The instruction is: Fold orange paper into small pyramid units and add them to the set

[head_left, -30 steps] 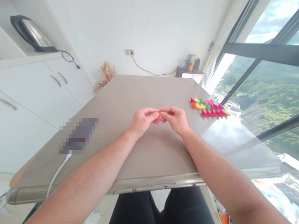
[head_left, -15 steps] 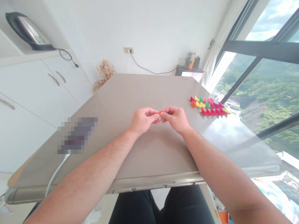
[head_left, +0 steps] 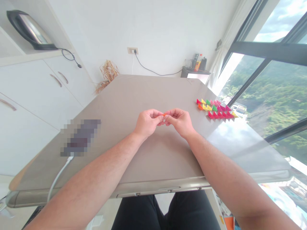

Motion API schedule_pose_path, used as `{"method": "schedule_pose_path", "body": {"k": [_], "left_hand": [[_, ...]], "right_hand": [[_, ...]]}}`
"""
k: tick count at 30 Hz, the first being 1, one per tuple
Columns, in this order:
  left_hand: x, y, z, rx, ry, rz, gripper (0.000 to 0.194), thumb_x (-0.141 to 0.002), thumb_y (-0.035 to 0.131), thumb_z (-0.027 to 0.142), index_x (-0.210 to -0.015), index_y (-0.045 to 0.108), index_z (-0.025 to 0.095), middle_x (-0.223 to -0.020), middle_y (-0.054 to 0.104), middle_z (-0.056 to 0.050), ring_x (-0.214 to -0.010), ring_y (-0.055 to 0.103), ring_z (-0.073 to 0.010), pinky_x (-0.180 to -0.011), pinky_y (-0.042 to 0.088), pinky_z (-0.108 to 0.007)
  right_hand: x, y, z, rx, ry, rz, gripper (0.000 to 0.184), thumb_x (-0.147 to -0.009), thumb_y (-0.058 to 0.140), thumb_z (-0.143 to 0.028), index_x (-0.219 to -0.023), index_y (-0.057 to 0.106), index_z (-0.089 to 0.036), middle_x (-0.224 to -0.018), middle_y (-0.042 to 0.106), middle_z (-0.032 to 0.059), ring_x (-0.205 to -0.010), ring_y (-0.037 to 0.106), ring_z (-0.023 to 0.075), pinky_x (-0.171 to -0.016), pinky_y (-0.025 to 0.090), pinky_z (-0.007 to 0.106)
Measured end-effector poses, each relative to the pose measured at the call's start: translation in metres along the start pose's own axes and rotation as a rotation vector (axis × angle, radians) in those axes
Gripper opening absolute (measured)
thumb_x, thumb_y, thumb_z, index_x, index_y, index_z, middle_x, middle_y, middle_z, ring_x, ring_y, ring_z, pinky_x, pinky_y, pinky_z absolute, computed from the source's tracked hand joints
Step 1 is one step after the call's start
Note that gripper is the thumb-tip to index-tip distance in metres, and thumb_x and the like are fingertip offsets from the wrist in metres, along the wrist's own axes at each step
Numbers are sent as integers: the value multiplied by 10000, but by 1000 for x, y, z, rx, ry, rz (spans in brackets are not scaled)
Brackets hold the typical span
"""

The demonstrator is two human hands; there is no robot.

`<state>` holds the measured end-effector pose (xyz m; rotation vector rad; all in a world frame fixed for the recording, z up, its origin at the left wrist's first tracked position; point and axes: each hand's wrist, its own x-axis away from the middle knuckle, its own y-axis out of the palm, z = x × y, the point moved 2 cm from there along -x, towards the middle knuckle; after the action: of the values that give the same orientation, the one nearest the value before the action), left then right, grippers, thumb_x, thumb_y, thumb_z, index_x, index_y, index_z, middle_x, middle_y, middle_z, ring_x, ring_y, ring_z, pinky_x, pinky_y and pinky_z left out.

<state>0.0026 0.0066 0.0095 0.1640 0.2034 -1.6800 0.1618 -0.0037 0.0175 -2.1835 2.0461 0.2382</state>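
Above the middle of the table [head_left: 153, 92], my left hand [head_left: 148, 122] and my right hand [head_left: 179, 121] meet fingertip to fingertip. Both are closed in a pinch on one small orange folded paper [head_left: 164, 114]. Only a sliver of it shows between the thumbs and fingers, so its full shape is hidden. Off to the right, several small folded paper boats [head_left: 217, 108] stand in rows, in red, yellow, green, pink, magenta and orange.
A pixelated dark device [head_left: 81, 139] lies on the left of the table, with a white cable [head_left: 59, 175] running over the front edge. Large windows [head_left: 275, 80] flank the right side. A kettle [head_left: 31, 30] sits on a shelf at the upper left.
My thumbs have drawn closer together around the orange paper, and less of it shows. The whole view has shifted very slightly.
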Motion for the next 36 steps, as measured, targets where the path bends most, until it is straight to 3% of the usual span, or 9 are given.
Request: {"method": "schedule_pose_path", "body": {"k": [8, 19, 27, 36], "left_hand": [[2, 0, 3, 48, 21, -40, 290, -760, 839, 387, -872, 732, 142, -772, 777, -78, -703, 732, -193, -695, 593, -340], [2, 5, 2, 76, 58, -29, 322, -743, 855, 411, -846, 691, 153, -760, 773, -66, -715, 754, -212, -692, 605, -345], [3, 5, 4, 124, 44, -12, 375, -706, 889, 437, -842, 691, 150, -754, 772, -66, -693, 747, -212, -668, 599, -344], [5, 11, 7, 155, 27, -61, 378, -702, 890, 462, -810, 688, 161, -723, 764, -56, -659, 735, -200, -679, 604, -355]], "right_hand": [[2, 0, -5, 44, -14, 33, 316, -690, 835, -453, -754, 693, -177, -643, 695, 21, -611, 643, 148, -623, 544, 306], [4, 1, -2, 84, -61, 71, 188, -789, 737, -361, -755, 687, -183, -621, 663, 9, -594, 610, 135, -587, 490, 277], [5, 0, -5, 100, -91, 70, 237, -784, 758, -416, -780, 701, -186, -645, 674, 17, -608, 620, 147, -590, 500, 289], [6, 0, -5, 113, -85, 184, 176, -771, 718, -329, -664, 658, -203, -578, 611, -7, -571, 560, 133, -557, 460, 281]]}}
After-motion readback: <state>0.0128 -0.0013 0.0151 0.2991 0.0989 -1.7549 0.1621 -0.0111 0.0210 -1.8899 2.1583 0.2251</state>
